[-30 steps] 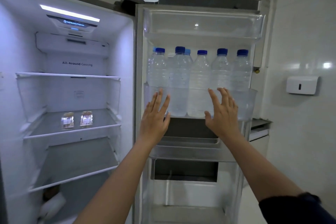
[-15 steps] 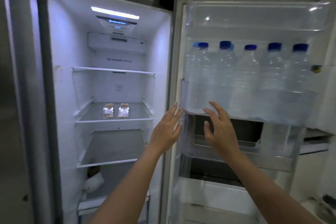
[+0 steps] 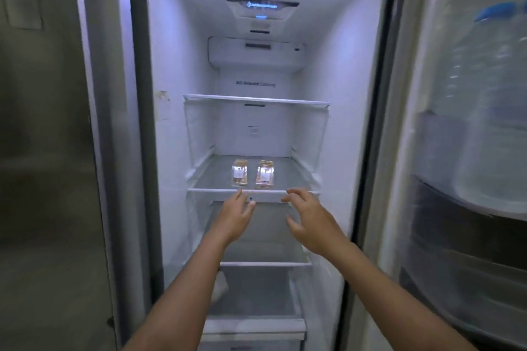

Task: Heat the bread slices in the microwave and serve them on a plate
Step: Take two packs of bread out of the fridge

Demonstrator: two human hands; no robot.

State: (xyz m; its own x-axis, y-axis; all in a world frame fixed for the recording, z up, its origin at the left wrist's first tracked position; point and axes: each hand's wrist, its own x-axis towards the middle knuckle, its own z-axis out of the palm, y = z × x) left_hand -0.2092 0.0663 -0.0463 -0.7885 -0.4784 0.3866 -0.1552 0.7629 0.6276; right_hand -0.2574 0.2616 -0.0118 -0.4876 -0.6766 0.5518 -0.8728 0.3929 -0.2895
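Two bread slices in clear wrapping lie side by side on the middle glass shelf [image 3: 288, 177] of the open fridge: the left packet [image 3: 239, 176] and the right packet [image 3: 265, 177]. My left hand [image 3: 235, 215] reaches in with straight fingers, its tips at the shelf's front edge just below the left packet. My right hand [image 3: 309, 221] hovers with spread, relaxed fingers just below and to the right of the right packet. Neither hand holds anything.
The fridge door [image 3: 467, 151] stands open on the right, its rack full of water bottles [image 3: 490, 100]. An upper shelf [image 3: 256, 100] and a lower shelf [image 3: 265, 263] frame the reach. A white object [image 3: 219, 288] lies low at the left. A steel door [image 3: 42, 151] fills the left side.
The view has swung from the door's bottle rack to the fridge interior and moved closer. Both hands have travelled left from the door into the compartment, up to the shelf with the bread.
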